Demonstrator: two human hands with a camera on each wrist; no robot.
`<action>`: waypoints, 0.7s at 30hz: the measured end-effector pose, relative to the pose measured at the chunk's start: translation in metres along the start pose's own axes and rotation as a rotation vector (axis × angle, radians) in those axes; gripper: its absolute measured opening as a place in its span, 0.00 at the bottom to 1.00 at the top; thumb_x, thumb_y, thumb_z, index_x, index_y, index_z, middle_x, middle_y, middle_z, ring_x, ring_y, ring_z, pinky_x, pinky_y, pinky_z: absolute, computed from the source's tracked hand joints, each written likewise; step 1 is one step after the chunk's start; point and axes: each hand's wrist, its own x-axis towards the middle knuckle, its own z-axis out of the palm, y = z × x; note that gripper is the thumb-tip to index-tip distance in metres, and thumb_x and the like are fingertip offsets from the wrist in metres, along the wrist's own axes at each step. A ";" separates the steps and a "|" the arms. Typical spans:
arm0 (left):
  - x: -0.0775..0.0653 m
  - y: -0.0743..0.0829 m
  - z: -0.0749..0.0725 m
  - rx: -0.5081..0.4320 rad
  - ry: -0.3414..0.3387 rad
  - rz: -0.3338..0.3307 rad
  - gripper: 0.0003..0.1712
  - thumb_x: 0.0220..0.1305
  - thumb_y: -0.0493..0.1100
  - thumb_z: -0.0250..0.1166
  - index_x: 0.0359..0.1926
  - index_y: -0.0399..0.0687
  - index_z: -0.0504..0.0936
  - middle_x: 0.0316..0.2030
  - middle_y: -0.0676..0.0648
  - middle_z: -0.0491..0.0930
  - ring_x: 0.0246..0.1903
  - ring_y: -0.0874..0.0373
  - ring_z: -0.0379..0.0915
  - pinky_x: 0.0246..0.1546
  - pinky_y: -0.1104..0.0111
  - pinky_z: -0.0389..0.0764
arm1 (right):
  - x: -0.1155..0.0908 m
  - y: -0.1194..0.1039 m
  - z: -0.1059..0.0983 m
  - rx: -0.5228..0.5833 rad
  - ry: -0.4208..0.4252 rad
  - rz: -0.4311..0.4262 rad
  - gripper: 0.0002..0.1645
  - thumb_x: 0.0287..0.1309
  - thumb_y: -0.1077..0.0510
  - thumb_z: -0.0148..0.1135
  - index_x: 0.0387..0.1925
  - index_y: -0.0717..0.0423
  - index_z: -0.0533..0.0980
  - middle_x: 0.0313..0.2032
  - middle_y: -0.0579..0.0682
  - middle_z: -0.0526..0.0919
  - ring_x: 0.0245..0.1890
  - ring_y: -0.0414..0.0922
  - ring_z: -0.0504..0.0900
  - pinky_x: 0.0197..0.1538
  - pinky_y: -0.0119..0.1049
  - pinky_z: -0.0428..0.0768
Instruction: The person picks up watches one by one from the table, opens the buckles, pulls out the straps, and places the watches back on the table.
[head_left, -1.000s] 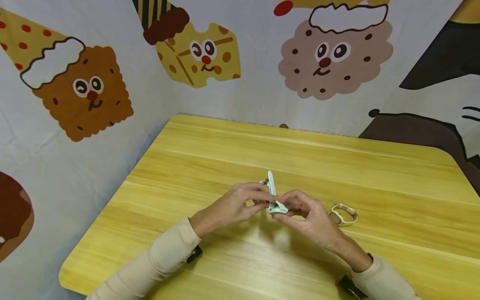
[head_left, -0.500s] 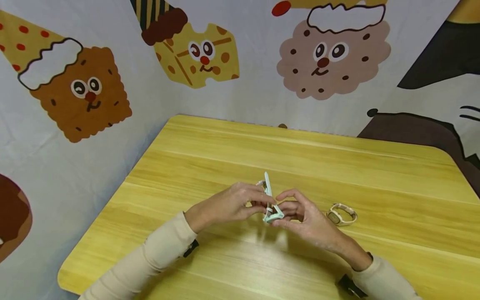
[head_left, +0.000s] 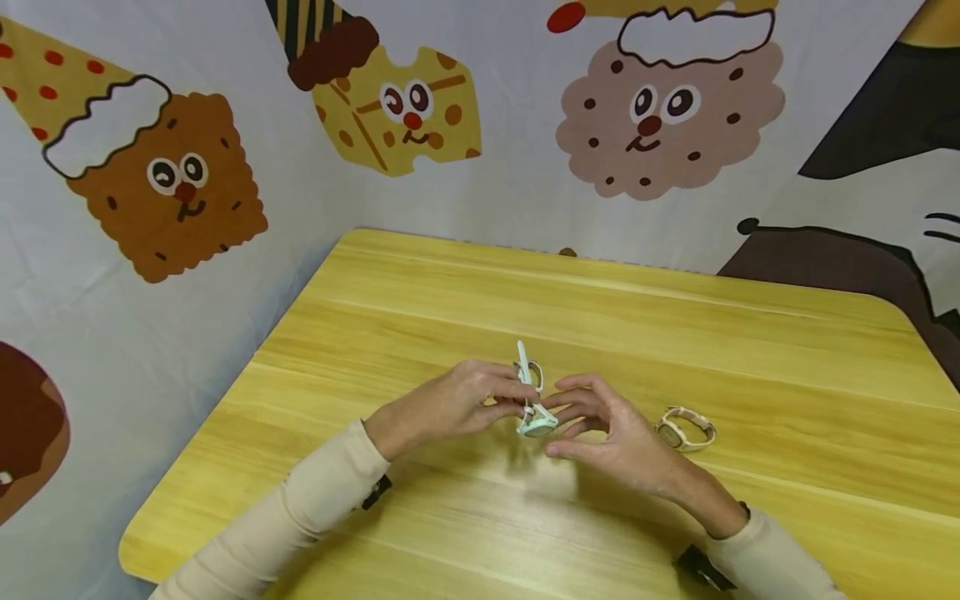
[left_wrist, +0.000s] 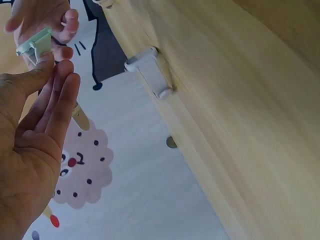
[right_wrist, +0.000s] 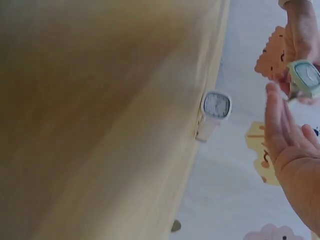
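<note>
My left hand (head_left: 457, 402) pinches a mint-green wristwatch (head_left: 538, 427) by its strap, above the table's middle. The square case hangs below the fingers, and one strap end points up past them. In the right wrist view the mint watch's dial (right_wrist: 308, 75) faces the camera. To the right of the watch, my right hand (head_left: 618, 433) has its fingers spread and loosely bent, with nothing in its grasp. Just behind the held watch, a white wristwatch (head_left: 536, 375) sits on the table, partly hidden by the strap; its square dial (right_wrist: 217, 105) shows in the right wrist view.
A cream wristwatch (head_left: 686, 429) with its band closed in a loop lies on the wood-grain table (head_left: 420, 292), right of my right hand. A pale cloth wall (head_left: 517, 200) with cartoon biscuits and cheese rises behind the table's far edge and along its left side.
My right fingers have come off the mint watch and opened. The left hand has shifted slightly left with the watch, whose case has turned. The cream watch stays put.
</note>
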 end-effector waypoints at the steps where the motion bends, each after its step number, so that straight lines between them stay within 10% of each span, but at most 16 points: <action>1: -0.001 -0.001 -0.002 0.013 0.002 -0.013 0.14 0.66 0.31 0.69 0.52 0.37 0.86 0.43 0.46 0.84 0.41 0.63 0.81 0.44 0.81 0.78 | 0.000 0.001 -0.002 -0.022 0.005 -0.008 0.38 0.57 0.62 0.76 0.64 0.51 0.65 0.57 0.51 0.81 0.50 0.49 0.83 0.52 0.43 0.83; 8: -0.006 -0.008 -0.016 0.010 0.030 -0.088 0.15 0.65 0.30 0.69 0.52 0.37 0.86 0.40 0.47 0.84 0.35 0.63 0.80 0.36 0.80 0.80 | -0.005 0.004 -0.017 -0.160 0.029 -0.016 0.39 0.55 0.60 0.78 0.64 0.49 0.66 0.53 0.44 0.83 0.51 0.45 0.81 0.52 0.39 0.80; 21: -0.022 -0.048 -0.033 0.141 -0.135 -0.192 0.09 0.63 0.24 0.67 0.34 0.40 0.84 0.32 0.48 0.84 0.33 0.60 0.80 0.36 0.76 0.81 | -0.013 0.004 -0.020 -0.232 -0.034 0.067 0.33 0.57 0.48 0.77 0.59 0.51 0.72 0.44 0.45 0.87 0.42 0.44 0.84 0.49 0.43 0.82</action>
